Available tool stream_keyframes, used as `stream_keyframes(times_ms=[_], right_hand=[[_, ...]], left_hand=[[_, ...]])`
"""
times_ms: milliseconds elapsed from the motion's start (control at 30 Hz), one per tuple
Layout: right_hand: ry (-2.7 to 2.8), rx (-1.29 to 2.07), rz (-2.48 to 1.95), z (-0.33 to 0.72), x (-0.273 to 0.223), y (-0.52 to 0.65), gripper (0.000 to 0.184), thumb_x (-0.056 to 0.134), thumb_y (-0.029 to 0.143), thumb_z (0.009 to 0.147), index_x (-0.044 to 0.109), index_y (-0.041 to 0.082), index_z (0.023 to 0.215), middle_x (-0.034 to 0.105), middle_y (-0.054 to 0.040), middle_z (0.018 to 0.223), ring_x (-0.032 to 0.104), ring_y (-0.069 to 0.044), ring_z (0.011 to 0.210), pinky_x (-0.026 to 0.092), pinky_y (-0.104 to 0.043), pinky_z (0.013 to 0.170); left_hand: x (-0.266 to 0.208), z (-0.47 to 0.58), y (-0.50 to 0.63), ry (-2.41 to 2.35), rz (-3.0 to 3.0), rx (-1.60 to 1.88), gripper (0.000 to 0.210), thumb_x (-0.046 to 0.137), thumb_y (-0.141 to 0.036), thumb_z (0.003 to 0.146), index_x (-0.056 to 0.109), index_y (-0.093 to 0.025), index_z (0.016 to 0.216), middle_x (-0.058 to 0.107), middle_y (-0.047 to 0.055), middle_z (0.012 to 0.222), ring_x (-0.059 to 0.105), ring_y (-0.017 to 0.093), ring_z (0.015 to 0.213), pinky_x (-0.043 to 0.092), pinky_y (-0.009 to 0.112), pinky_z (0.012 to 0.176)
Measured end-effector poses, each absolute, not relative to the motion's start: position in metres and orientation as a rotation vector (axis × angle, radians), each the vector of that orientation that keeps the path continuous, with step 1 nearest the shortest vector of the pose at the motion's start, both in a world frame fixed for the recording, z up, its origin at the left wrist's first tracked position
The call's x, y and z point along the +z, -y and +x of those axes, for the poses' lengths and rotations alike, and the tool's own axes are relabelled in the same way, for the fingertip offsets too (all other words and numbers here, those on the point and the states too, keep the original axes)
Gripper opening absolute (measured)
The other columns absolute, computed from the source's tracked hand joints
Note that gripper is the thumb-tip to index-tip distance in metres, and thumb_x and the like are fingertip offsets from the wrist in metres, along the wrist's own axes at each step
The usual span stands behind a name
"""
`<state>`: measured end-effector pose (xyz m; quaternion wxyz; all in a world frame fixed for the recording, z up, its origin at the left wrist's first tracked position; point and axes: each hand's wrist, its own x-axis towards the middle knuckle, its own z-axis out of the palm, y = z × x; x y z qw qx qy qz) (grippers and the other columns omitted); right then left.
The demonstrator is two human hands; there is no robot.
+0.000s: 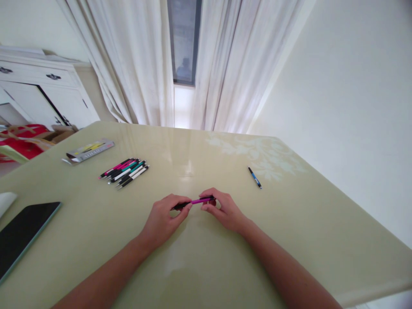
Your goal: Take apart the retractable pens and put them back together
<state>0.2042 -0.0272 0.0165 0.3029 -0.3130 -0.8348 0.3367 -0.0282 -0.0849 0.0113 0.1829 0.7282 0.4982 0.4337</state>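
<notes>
A purple pen (197, 201) with black ends is held level between both hands, above the near middle of the table. My left hand (167, 216) pinches its black grip end. Around the other end, by the black clip, the fingers of my right hand (223, 209) are closed. Farther left lies a pile of several pens (125, 171) in pink, green, white and black. A single blue pen (254, 177) rests by itself on the right, beyond my right hand.
An open, printed pen box (90, 150) lies at the back left of the pale green table (206, 266). A dark tablet (27, 234) is at the left edge, near a white object (6, 201). Curtains, a white cabinet (64, 92) and a wall stand beyond.
</notes>
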Motion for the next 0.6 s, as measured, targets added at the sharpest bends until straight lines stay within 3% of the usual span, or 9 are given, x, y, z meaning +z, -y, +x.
stream_keyframes(times_ms=[100,267,400,533,600], right_hand=[[2.203,0.845,-0.811,0.2038,0.0178,0.0263,0.023,0.057,0.037,0.102,0.067,0.020,0.113,0.072,-0.0051,0.101,0.063,-0.014,0.080,0.049,-0.025,0.075],[2.198,0.976,-0.918,0.2017,0.0191,0.0266,0.027,0.049,0.036,0.105,0.069,0.018,0.101,0.064,0.0024,0.066,0.056,-0.012,0.060,0.042,-0.022,0.060],[2.199,0.974,-0.985,0.2013,0.0180,0.0262,0.035,0.045,0.035,0.106,0.069,0.018,0.087,0.060,0.0038,0.060,0.052,-0.010,0.055,0.039,-0.022,0.059],[2.148,0.929,-0.993,0.2032,0.0162,0.0230,0.030,0.046,0.035,0.106,0.069,0.018,0.096,0.061,0.0039,0.062,0.052,-0.010,0.056,0.039,-0.021,0.060],[2.136,0.909,-0.998,0.2043,0.0153,0.0212,0.028,0.048,0.036,0.105,0.069,0.018,0.100,0.061,0.0037,0.063,0.053,-0.011,0.057,0.038,-0.021,0.059]], left_hand=[[0.0114,-0.0296,0.0843,-1.421,2.025,1.241,0.014,0.067,-0.031,0.094,0.076,-0.023,0.102,0.078,0.002,0.094,0.072,0.016,0.082,0.058,0.026,0.076],[0.0097,-0.0332,0.0827,-1.300,2.182,1.249,0.015,0.064,-0.030,0.096,0.077,-0.026,0.105,0.079,0.002,0.099,0.072,0.018,0.092,0.056,0.029,0.085],[0.0117,-0.0316,0.0839,-1.395,2.065,1.216,0.022,0.065,-0.038,0.095,0.075,-0.025,0.109,0.078,0.003,0.103,0.071,0.019,0.091,0.056,0.028,0.084],[0.0136,-0.0332,0.0803,-1.515,1.832,1.111,0.033,0.049,-0.043,0.102,0.074,-0.023,0.107,0.078,0.001,0.090,0.069,0.017,0.074,0.055,0.026,0.069],[0.0125,-0.0354,0.0773,-1.513,1.801,1.097,0.032,0.051,-0.043,0.101,0.076,-0.023,0.099,0.077,0.000,0.084,0.066,0.016,0.068,0.053,0.026,0.065]])
